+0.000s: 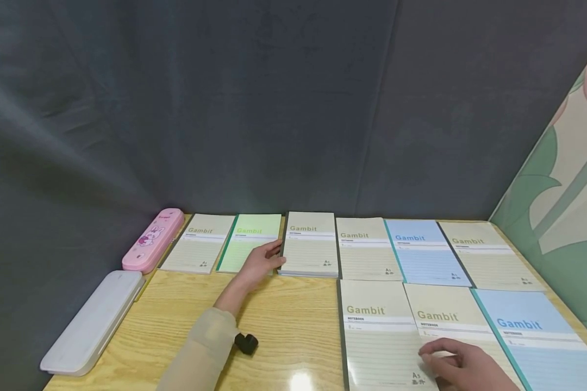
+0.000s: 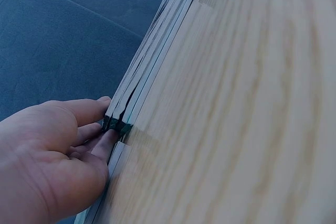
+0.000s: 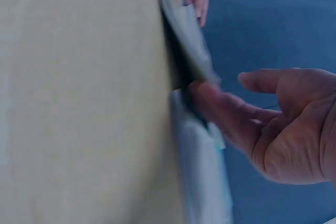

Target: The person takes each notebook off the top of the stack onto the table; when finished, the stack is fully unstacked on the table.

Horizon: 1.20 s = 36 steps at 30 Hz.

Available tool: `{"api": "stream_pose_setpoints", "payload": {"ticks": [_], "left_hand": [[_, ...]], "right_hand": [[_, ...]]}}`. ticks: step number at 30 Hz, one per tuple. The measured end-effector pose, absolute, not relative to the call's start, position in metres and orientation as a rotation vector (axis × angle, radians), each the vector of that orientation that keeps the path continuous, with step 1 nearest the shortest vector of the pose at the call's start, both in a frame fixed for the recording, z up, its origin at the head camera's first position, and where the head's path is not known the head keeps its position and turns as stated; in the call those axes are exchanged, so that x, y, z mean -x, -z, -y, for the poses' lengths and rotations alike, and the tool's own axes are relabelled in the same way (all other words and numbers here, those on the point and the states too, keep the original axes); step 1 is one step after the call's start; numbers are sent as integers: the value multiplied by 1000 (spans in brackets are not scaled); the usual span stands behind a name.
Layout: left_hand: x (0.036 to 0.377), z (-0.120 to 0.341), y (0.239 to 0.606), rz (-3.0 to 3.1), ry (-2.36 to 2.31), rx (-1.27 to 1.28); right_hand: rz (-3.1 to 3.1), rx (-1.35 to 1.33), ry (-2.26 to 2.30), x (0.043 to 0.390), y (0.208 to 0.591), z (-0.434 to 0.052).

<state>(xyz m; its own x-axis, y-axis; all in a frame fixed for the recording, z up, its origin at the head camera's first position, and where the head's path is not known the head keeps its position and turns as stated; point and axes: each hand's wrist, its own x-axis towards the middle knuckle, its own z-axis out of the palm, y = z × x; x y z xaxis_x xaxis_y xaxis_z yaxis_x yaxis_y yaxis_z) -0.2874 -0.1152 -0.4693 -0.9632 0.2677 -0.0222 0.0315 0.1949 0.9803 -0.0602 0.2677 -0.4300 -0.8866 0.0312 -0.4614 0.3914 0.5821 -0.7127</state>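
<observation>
"Where's the stack (image 1: 309, 247)?"

"Just right of the left grip (image 1: 258, 264). Thumb and fingertips touch its spine side, close to the front corner."

"So that hand is pinching it?"

"I cannot tell. The tips meet the edge one above the other (the left wrist view shows the layers slightly parted), but whether they squeeze isn't clear."

"What else is near it?"

"The green notebook (image 1: 248, 239) lies behind and left of that grip, partly covered by it. The forearm crosses above the worktop (image 1: 283, 331)."

"And the right grip (image 1: 469, 365)?"

"Spread, with one digit held apart. The other fingertips reach in at a raised notebook edge; that view is blurred."

"Which notebooks are about it?"

"The dark-spined notebook (image 1: 376, 347) lies to its left, reaching its fingertips. The beige notebook (image 1: 450, 312) is beneath and beyond it. The blue notebook (image 1: 543, 336) lies to its right."
</observation>
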Motion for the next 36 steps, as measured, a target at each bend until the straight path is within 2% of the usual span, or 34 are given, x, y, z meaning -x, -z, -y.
{"api": "stream_pose_setpoints", "payload": {"ticks": [3,8,14,24,30,36], "left_hand": [[288,116,470,-2266,-1856,-292],[288,119,466,-2292,-1840,-274],[286,120,464,-2287,-1832,-279],[287,117,468,-2270,-1837,-287],[287,117,467,-2302,-1814,-275],[286,116,465,-2296,-1820,-270]], "right_hand": [[-2509,-370,1044,60,420,-267],[-2568,-247,1012,68,406,-264],[-2605,32,1157,87,403,-240],[-2528,195,1516,130,396,-200],[-2417,212,1754,164,403,-173],[-2262,71,2021,202,416,-161]]}}
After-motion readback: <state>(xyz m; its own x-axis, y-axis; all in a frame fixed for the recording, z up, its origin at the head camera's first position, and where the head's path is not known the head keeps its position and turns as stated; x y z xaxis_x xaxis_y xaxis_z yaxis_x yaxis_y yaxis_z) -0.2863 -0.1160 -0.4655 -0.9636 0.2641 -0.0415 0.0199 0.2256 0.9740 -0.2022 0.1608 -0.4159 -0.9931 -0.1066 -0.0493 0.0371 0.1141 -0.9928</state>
